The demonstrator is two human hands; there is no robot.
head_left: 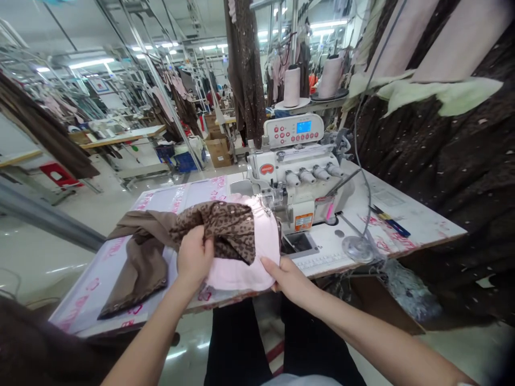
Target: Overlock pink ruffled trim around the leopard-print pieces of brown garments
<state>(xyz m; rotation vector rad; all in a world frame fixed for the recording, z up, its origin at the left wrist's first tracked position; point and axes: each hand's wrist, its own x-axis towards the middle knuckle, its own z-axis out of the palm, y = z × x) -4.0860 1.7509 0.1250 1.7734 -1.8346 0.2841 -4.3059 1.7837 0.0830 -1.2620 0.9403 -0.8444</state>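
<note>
A brown leopard-print garment [229,230] with a wide pink band [266,236] lies at the front of a white overlock sewing machine [298,177]. Part of the band's far edge sits at the machine's needle and presser foot area. My left hand [195,254] is closed on the bunched leopard-print cloth. Near the band's front right corner, my right hand [287,276] pinches the pink fabric between thumb and fingers. Plain brown cloth [147,252] of the same piece trails to the left over the tabletop.
Thread snips [390,221] and a clear round base [358,247] with a thin cable lie right of the machine. Thread cones [292,86] stand behind it. Dark speckled fabric [434,155] hangs at the right. A tangle of thread scraps [412,292] hangs below the table's front edge.
</note>
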